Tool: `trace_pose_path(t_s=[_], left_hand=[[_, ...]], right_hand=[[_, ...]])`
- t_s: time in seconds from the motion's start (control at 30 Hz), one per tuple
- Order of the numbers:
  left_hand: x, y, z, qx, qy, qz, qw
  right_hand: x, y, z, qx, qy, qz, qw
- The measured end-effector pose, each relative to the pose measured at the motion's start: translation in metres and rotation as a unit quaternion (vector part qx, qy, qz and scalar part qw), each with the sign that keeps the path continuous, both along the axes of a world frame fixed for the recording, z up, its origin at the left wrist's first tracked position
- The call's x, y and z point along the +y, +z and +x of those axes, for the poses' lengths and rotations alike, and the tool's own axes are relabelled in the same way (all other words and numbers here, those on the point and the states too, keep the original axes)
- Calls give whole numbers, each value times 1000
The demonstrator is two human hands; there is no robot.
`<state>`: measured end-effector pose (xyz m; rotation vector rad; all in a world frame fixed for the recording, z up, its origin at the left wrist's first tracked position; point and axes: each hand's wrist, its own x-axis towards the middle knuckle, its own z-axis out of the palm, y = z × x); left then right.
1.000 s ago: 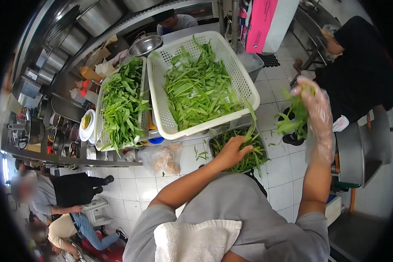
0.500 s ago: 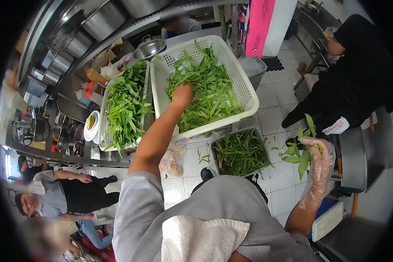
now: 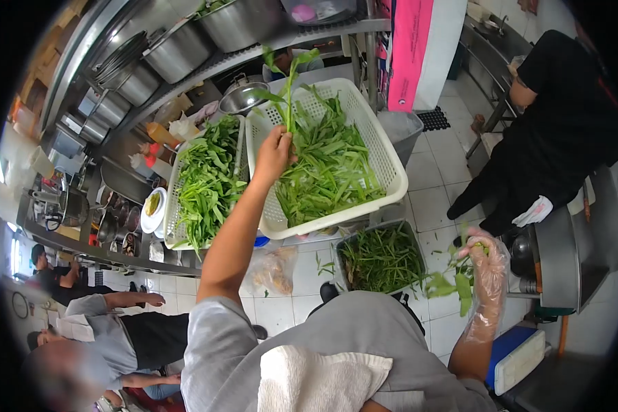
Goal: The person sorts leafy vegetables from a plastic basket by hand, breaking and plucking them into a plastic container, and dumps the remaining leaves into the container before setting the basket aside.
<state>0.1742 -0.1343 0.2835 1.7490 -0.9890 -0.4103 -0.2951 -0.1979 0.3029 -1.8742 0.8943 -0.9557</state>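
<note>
My bare left hand (image 3: 275,155) is closed around a leafy green stalk (image 3: 290,96), which stands upright above the left side of a large white perforated basket (image 3: 386,147). Loose leafy greens (image 3: 329,165) cover the basket's bottom. On the right, my right hand (image 3: 487,269), in a clear plastic glove, is closed on a small bunch of leafy greens (image 3: 458,287) that hangs out to its left. Below the basket, a grey bin (image 3: 422,264) on the floor holds dark green stems and leaves (image 3: 381,254).
A second white basket (image 3: 174,218) full of greens (image 3: 209,175) adjoins on the left. Steel pots (image 3: 178,51) line the shelf above. A person in black (image 3: 556,123) stands at the right; others stand lower left. A plastic bag (image 3: 273,270) lies on the floor.
My left hand has come up from the greens in the basket with a stalk in it. My right hand has shifted slightly left and down, still holding its bunch.
</note>
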Motion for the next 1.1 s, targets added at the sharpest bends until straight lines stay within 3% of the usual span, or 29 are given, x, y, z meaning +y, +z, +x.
trace_pose_path(t_s=[0.03,0.07,0.13,0.2,0.23,0.27,0.37,0.5,0.63,0.7,0.73,0.8,0.83,0.93,0.97,1.0,1.07,1.1], left_hand=[[4,2,-9,53,-2,-31,998],[9,3,-17,106,-4,-62,992],[19,4,-30,113,-6,-54,992],[23,-1,-44,27,22,-42,999],[26,0,-52,-40,46,-50,997],[30,2,-59,-37,44,-49,997],[40,0,-68,-81,43,2,996],[51,3,-85,-94,26,-7,995],[55,5,-99,-112,6,-7,994],[57,13,-109,-56,-18,37,998],[57,15,-114,-56,-21,37,998],[59,16,-126,5,-55,41,998],[59,12,-129,-66,-96,0,993],[66,24,-151,-66,-127,15,990],[68,27,-154,-127,-149,-7,981],[69,25,-158,-125,-143,-6,982],[69,19,-168,-120,-179,-44,976],[68,16,-176,-96,-180,-57,977]], right_hand=[[3,1,3,-43,4,117,992],[4,0,8,-45,5,116,992],[4,0,20,-72,25,223,972],[7,12,39,-17,12,185,982],[8,20,49,11,48,93,994],[9,25,58,40,84,1,996],[8,23,79,43,113,-49,991],[0,34,105,3,172,-149,974],[2,52,136,16,163,-219,962],[3,58,152,-3,157,-297,942],[-4,49,161,-2,154,-296,943],[-13,29,181,-41,141,-441,886],[-5,49,176,127,169,-433,876],[-16,-2,179,18,199,-469,860],[-14,-4,171,132,229,-456,850],[-10,1,167,130,236,-456,848],[-6,10,160,125,226,-293,921],[-9,16,154,73,264,-105,956]])
